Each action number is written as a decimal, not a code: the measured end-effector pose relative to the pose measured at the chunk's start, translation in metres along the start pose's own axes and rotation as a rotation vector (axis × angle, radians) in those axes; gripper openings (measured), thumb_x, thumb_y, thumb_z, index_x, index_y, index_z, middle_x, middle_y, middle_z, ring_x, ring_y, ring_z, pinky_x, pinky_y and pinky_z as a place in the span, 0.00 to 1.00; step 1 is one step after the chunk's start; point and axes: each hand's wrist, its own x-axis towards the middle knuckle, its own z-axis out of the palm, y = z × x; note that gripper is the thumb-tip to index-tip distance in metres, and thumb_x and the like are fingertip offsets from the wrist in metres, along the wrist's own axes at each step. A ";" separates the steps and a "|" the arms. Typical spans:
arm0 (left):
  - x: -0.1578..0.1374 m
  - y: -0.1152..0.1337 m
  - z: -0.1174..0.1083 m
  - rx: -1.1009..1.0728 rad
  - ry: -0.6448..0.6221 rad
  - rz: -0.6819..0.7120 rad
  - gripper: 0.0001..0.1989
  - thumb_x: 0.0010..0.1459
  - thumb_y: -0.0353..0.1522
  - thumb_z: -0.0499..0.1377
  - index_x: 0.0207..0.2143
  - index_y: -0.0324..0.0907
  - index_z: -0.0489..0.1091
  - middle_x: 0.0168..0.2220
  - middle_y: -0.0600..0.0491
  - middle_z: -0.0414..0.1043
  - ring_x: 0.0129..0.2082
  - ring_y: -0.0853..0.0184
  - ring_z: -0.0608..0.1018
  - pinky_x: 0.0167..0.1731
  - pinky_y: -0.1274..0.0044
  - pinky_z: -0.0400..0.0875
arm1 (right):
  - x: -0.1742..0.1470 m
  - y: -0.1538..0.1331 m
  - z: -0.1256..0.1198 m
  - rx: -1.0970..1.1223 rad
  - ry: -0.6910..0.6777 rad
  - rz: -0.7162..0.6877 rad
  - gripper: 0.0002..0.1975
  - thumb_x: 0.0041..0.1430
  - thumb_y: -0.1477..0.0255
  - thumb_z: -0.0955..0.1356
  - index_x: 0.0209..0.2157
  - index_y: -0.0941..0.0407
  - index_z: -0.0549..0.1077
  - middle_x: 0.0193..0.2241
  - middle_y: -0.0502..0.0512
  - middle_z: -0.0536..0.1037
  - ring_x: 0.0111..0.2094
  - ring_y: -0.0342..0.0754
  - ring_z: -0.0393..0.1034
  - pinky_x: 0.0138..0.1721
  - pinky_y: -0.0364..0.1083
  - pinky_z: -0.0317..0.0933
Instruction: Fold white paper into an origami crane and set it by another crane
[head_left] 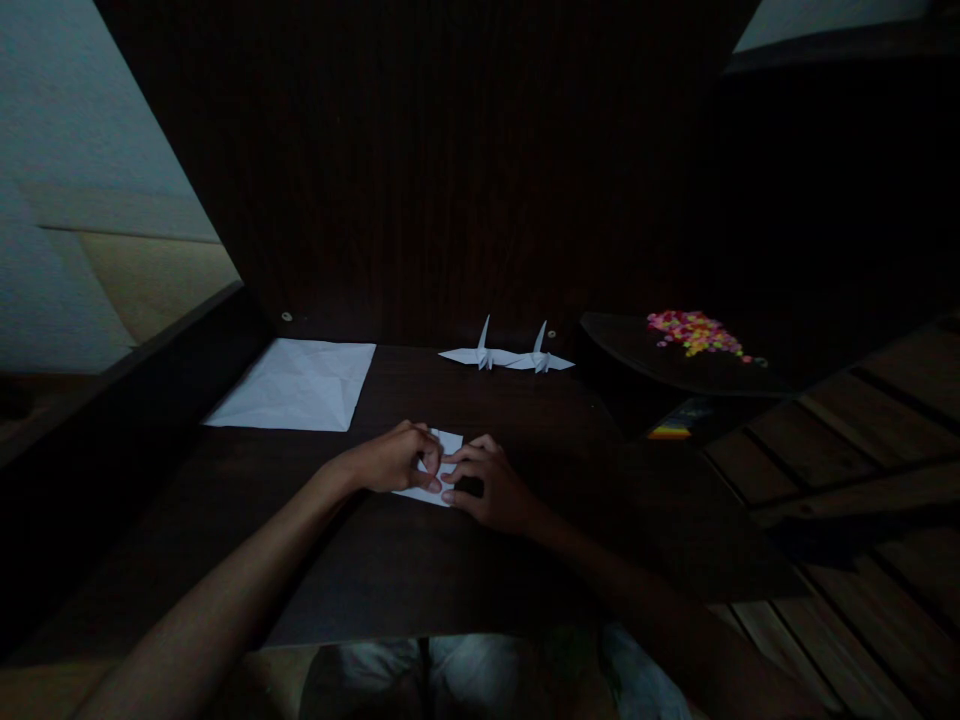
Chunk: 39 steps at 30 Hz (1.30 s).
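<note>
A small piece of folded white paper (452, 441) lies on the dark wooden desk between my hands, partly hidden under the fingers. My left hand (401, 458) has its fingers curled, with thumb and fingertips pressed on the paper's left and middle part. From the right, my right hand (496, 487) pinches the paper's right edge, thumb near the lower corner and fingers bent above it. Two white origami cranes (482, 357) stand beyond the hands, wings touching or overlapping. Left of them a larger creased sheet of white paper (300, 385) lies flat.
A tall dark panel (420, 180) rises at the desk's back, and a low side board (112, 440) borders the left. At right, a dark rounded shelf (622, 340) bears a heap of small pink, red and yellow pieces (694, 332). Wooden slats (832, 440) show beyond it.
</note>
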 end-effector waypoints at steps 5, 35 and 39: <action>-0.001 0.008 -0.002 0.068 0.012 -0.017 0.07 0.52 0.34 0.66 0.28 0.41 0.72 0.33 0.55 0.75 0.40 0.64 0.72 0.45 0.74 0.55 | 0.000 -0.002 0.003 -0.001 0.041 -0.003 0.04 0.53 0.68 0.73 0.31 0.54 0.77 0.39 0.53 0.78 0.43 0.51 0.61 0.45 0.52 0.56; 0.000 -0.001 -0.001 0.041 0.024 -0.005 0.10 0.51 0.38 0.65 0.28 0.41 0.72 0.31 0.56 0.75 0.38 0.66 0.73 0.45 0.75 0.58 | 0.002 -0.002 -0.004 -0.058 -0.026 -0.039 0.04 0.55 0.69 0.71 0.33 0.53 0.78 0.42 0.54 0.77 0.44 0.52 0.62 0.45 0.53 0.56; 0.000 0.001 -0.002 0.039 0.013 -0.013 0.09 0.51 0.37 0.65 0.28 0.41 0.72 0.32 0.54 0.75 0.38 0.66 0.73 0.42 0.76 0.59 | 0.001 -0.003 -0.001 -0.052 -0.007 -0.032 0.07 0.52 0.66 0.73 0.32 0.54 0.77 0.40 0.53 0.77 0.43 0.52 0.62 0.45 0.52 0.56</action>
